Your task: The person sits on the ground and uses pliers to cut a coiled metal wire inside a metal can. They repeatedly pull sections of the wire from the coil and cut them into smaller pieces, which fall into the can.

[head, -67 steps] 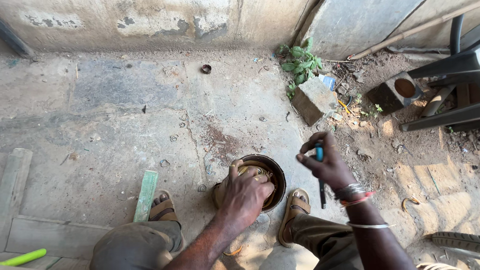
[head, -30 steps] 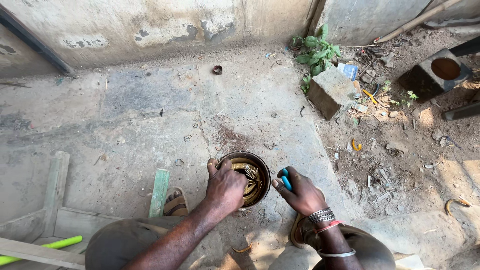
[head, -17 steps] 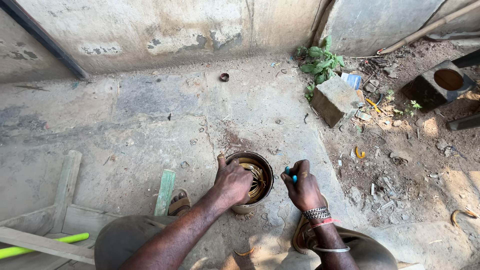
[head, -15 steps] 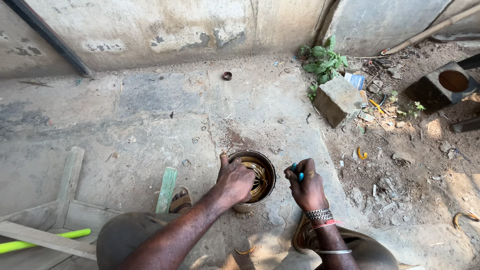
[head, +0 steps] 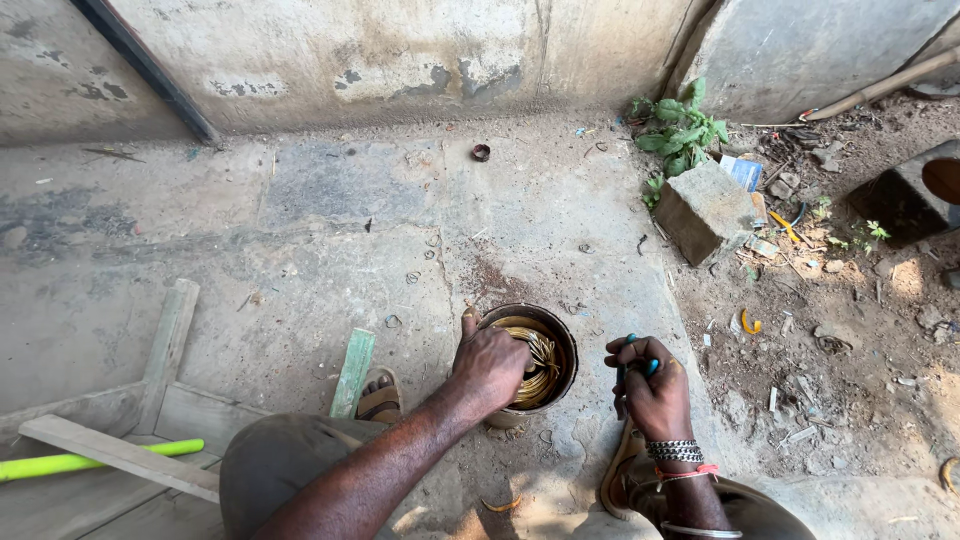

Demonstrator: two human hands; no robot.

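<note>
At lower centre, the left hand (head: 490,365) clamps the rim of a round metal housing (head: 560,345) holding copper windings (head: 535,365); the right hand (head: 652,390) grips a blue-handled tool (head: 640,365) just beside it; winding extraction looks under way; levering calls for a steady housing.

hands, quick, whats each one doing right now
Left hand: fingers curled over the coil of brass-coloured wire in the round metal housing, gripping it.
Right hand: closed around a blue-handled tool.
</note>
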